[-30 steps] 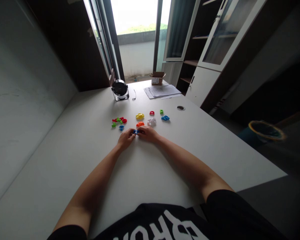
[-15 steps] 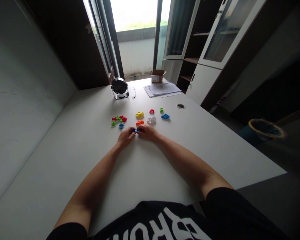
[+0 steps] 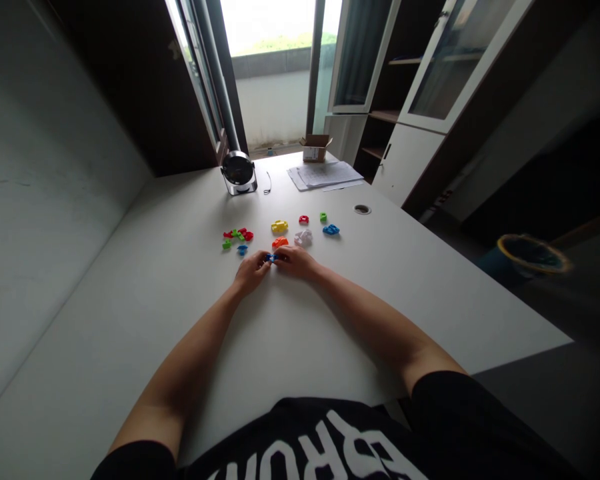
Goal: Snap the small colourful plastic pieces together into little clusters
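Observation:
My left hand (image 3: 253, 272) and my right hand (image 3: 295, 262) meet on the white desk, fingertips pinching a small blue plastic piece (image 3: 271, 257) that they mostly hide. Just beyond them lie an orange plastic piece (image 3: 280, 243) and a blue piece (image 3: 242, 249). Farther out are a yellow piece (image 3: 279, 227), a translucent white piece (image 3: 303, 238), a small red piece (image 3: 304, 219), a green piece (image 3: 323, 217) and a bright blue piece (image 3: 331, 229). A tangled cluster of red and green pieces (image 3: 237, 235) sits to the left.
The white desk (image 3: 360, 333) ends at a wall on the left. At its far end stand a round black-and-silver fan (image 3: 239, 173), a cardboard box (image 3: 315, 149) and papers (image 3: 325, 175). A grommet hole (image 3: 362, 209) is set in the desktop. Cabinets stand at right.
The whole scene sits slightly higher in the view than a second ago. My hands stay together on the blue piece, and the loose pieces keep their places on the desk.

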Motion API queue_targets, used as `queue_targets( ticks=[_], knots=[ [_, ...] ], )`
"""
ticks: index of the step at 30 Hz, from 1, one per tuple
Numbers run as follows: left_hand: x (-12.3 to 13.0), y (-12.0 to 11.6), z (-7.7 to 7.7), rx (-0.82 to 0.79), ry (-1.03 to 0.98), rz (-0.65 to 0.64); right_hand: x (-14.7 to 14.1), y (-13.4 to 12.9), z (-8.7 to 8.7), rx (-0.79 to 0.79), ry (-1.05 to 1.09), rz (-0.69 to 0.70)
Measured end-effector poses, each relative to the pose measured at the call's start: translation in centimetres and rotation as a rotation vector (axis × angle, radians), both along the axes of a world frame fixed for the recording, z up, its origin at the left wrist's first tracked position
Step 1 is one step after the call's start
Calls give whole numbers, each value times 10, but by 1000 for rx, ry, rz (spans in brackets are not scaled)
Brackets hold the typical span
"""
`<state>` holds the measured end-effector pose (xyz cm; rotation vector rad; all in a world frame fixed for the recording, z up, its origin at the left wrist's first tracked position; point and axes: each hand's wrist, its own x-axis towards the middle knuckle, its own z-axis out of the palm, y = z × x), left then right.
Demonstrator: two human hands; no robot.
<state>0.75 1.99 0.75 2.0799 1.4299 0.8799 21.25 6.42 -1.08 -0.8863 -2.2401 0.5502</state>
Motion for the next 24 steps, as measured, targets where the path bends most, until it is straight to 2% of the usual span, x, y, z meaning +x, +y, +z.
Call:
queue_targets(
  ticks=[14, 24],
  knots=[
    [2, -2, 5, -37, 18, 16, -1, 2, -4, -12, -4, -24],
    [1, 0, 2, -9, 21, -2, 0, 0, -1, -2, -11, -12]
  ],
)
